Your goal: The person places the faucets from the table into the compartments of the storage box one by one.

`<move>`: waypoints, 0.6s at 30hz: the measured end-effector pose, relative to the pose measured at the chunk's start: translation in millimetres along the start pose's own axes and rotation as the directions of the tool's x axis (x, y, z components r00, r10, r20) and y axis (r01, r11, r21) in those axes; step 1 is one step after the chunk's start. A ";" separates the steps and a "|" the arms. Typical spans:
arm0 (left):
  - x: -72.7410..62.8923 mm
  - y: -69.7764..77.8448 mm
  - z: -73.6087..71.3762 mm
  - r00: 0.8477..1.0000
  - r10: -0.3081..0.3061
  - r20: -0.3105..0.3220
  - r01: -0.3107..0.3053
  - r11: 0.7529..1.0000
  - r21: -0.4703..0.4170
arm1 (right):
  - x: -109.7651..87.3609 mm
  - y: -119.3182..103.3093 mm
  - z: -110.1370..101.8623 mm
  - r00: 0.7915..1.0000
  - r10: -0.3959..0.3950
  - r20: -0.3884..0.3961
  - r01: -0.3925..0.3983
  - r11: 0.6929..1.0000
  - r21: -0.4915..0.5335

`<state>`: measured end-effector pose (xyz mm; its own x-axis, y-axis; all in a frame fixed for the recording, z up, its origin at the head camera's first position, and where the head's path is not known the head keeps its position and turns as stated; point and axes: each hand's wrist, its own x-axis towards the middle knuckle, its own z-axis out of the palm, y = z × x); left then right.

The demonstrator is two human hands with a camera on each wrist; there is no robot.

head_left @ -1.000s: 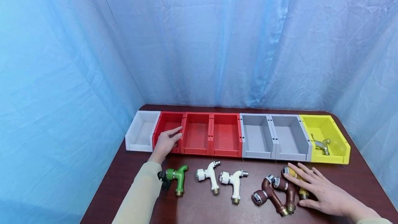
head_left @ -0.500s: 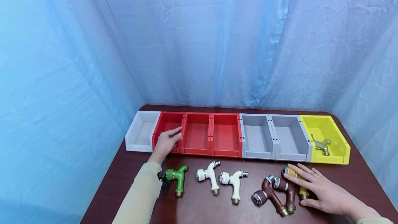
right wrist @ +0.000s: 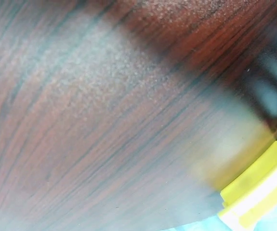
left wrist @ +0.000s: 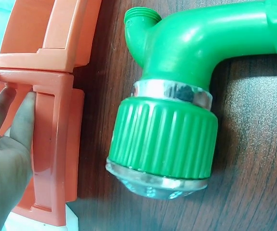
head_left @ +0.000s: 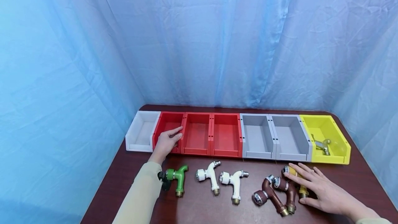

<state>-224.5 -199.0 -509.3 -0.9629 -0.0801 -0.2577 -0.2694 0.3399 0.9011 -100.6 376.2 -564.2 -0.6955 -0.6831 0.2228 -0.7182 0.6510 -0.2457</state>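
My left hand (head_left: pixel 166 144) reaches into the leftmost red bin (head_left: pixel 169 117). Its straight fingers touch the wall beside the middle red bin (head_left: pixel 197 134). Under that forearm lies a green tap (head_left: pixel 179 180), large in the left wrist view, with a ribbed green knob (left wrist: pixel 164 137). At the right, my right hand (head_left: pixel 326 193) rests over a yellow tap (head_left: pixel 292 171), fingers spread and straight, hiding part of it. Against the yellow tap lie two brown taps, one nearer (head_left: pixel 290 196) and one farther left (head_left: pixel 273 196). The right wrist view shows mostly tabletop.
Two white taps (head_left: pixel 212 177) lie mid-table. Along the back run a white bin (head_left: pixel 141 147), red bins, two grey bins (head_left: pixel 258 155) and a yellow bin (head_left: pixel 331 158) holding a brassy metal tap (head_left: pixel 323 146). Blue curtains (head_left: pixel 199 44) hang behind and at the sides.
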 end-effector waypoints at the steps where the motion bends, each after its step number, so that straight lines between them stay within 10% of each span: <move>1: -0.2 0.0 -0.1 1.000 0.000 0.000 0.000 1.000 -0.002 | 0.3 0.2 0.3 1.000 0.005 -0.002 -0.005 1.000 0.006; 18: -0.4 0.1 -0.4 1.000 0.000 0.005 0.000 1.000 -0.010 | 2.4 1.9 1.7 0.998 -0.032 -0.047 0.032 0.999 -0.009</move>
<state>-224.1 -199.4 -509.0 -0.9629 -0.0752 -0.2592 -0.2693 0.3306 0.9045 -103.6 375.2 -565.8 -0.6722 -0.6876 0.2744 -0.7402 0.6317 -0.2303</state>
